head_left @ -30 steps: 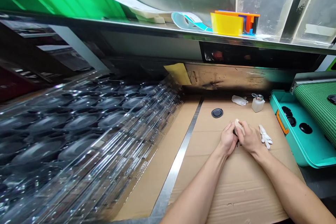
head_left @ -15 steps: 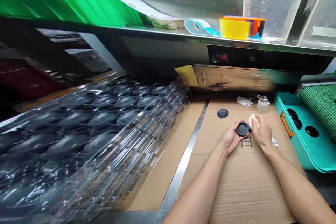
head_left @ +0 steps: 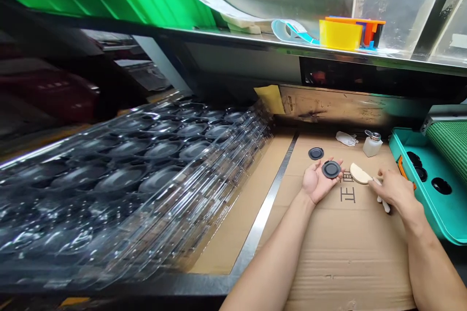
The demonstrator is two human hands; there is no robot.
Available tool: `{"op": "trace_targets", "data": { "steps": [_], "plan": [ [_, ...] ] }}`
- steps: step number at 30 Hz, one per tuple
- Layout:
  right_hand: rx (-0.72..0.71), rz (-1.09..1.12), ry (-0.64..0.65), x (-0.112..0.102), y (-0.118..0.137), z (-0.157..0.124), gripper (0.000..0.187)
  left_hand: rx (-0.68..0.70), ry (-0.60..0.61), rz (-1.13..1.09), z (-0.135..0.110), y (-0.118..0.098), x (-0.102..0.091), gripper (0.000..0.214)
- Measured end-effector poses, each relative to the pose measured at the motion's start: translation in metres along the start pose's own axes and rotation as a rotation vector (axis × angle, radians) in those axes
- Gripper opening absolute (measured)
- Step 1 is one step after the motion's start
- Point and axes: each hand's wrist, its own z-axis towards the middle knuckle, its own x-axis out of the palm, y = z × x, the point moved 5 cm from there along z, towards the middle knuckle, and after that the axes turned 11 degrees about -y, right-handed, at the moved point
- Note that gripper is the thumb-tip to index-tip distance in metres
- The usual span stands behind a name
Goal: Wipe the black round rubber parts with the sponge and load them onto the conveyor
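My left hand (head_left: 320,181) is palm up and holds a round black plastic cap (head_left: 331,169) on its fingers. A second black cap (head_left: 315,153) lies just beyond it on the cardboard (head_left: 328,262). To the right of the held cap is a cream half-round sponge (head_left: 359,174), lying on the cardboard. My right hand (head_left: 396,192) is over the cardboard with its fingers apart, a fingertip at the sponge's right end; whether it touches is unclear. Partly under that hand is a white crumpled item (head_left: 384,203), its kind unclear.
Stacked clear trays (head_left: 204,189) of black parts fill the left. A white pump bottle (head_left: 372,144) and a white crumpled wipe (head_left: 346,138) stand at the back. At right, a teal bin (head_left: 443,221) holds black parts beside a green conveyor belt (head_left: 450,141). A metal shelf edge crosses above.
My right hand has let go of the sponge and moved right; the sponge now lies on the cardboard. My left hand has opened flatter under the cap. The view has shifted slightly.
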Motion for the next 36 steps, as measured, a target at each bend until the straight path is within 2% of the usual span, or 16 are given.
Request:
{"op": "trace_targets", "data": {
  "steps": [2,3,5,8,11,13,16,19,23,26,30,36],
  "plan": [
    [0.0,-0.039,0.149,0.007,-0.013,0.002,0.025,0.001,-0.019,-0.004,0.001,-0.001,-0.001,0.03],
    [-0.026,-0.03,0.176,0.009,-0.016,0.004,0.019,0.002,-0.028,0.003,0.002,0.0,-0.001,0.03],
    [-0.127,0.065,0.136,0.01,-0.01,0.008,0.017,-0.017,-0.033,0.029,0.003,0.003,-0.001,0.03],
    [-0.269,0.309,-0.005,0.002,0.011,0.008,0.02,-0.1,-0.004,0.108,0.003,0.015,0.0,0.031],
    [-0.278,0.491,-0.062,-0.005,0.029,0.003,0.019,-0.175,-0.015,0.221,0.005,0.028,-0.003,0.049],
    [-0.249,0.548,-0.103,-0.009,0.036,0.0,0.022,-0.176,-0.048,0.282,0.007,0.033,-0.007,0.058],
    [-0.245,0.598,-0.137,-0.013,0.044,-0.005,0.023,-0.167,-0.054,0.317,0.009,0.036,-0.01,0.061],
    [-0.318,0.628,-0.106,-0.008,0.057,-0.011,0.024,-0.167,-0.023,0.322,0.01,0.04,-0.009,0.061],
    [-0.353,0.519,-0.107,0.008,0.069,-0.018,0.027,-0.092,0.043,0.396,0.007,0.047,-0.004,0.048],
    [-0.338,0.378,-0.126,0.015,0.072,-0.02,0.027,0.029,-0.003,0.496,0.004,0.052,-0.002,0.042],
    [-0.334,0.246,-0.144,0.012,0.072,-0.02,0.024,0.22,-0.106,0.638,0.001,0.052,-0.001,0.045],
    [-0.38,0.231,-0.184,0.006,0.074,-0.021,0.027,0.312,-0.071,0.752,0.003,0.053,-0.003,0.056]
  ]
}}
